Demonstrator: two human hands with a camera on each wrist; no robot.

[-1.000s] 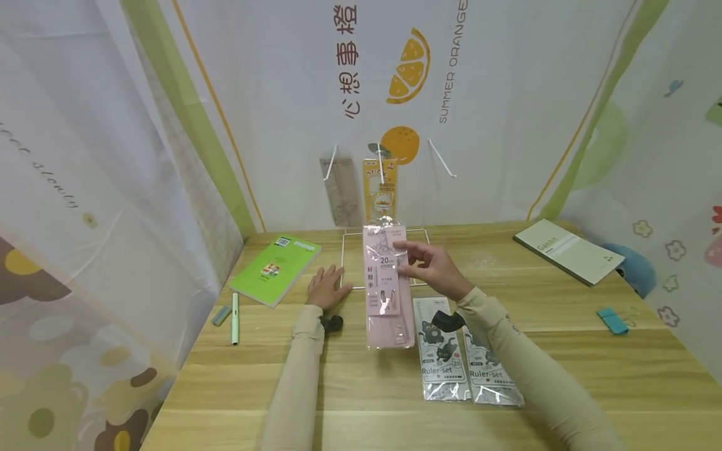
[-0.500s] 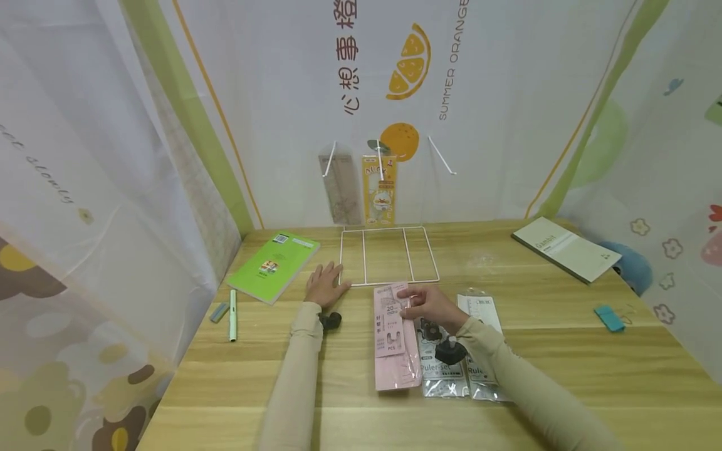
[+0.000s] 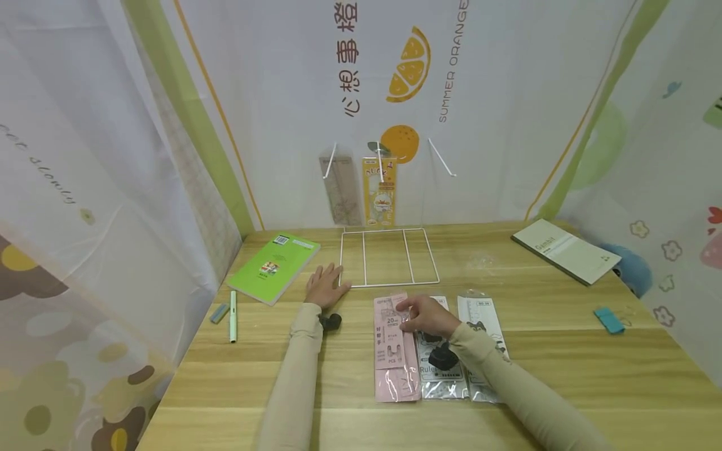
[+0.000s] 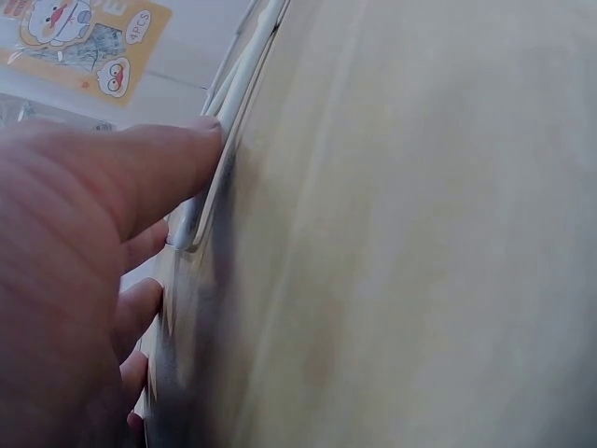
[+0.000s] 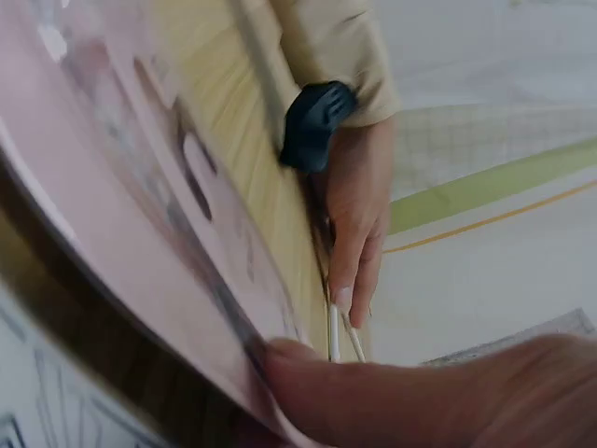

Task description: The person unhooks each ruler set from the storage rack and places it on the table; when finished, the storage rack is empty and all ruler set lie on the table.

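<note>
Over the table, my right hand pinches the right edge of a pink ruler set pack, near its top. In the right wrist view the thumb lies across the pink pack. Two white ruler set packs, the nearer and the outer one, lie just right of it, partly under the right hand and forearm. My left hand rests with spread fingers at the front left corner of the white wire rack's base. Its thumb touches the wire in the left wrist view.
A grey pack and a yellow duck ruler pack hang on the rack's hooks; a third hook juts out at right. Left are a green booklet, pen and eraser; right, a notebook and blue binder clip.
My right hand has brought the pink ruler set pack down from before the rack toward me, beside the white packs. It now lies flatter. The left hand has stayed in place.
</note>
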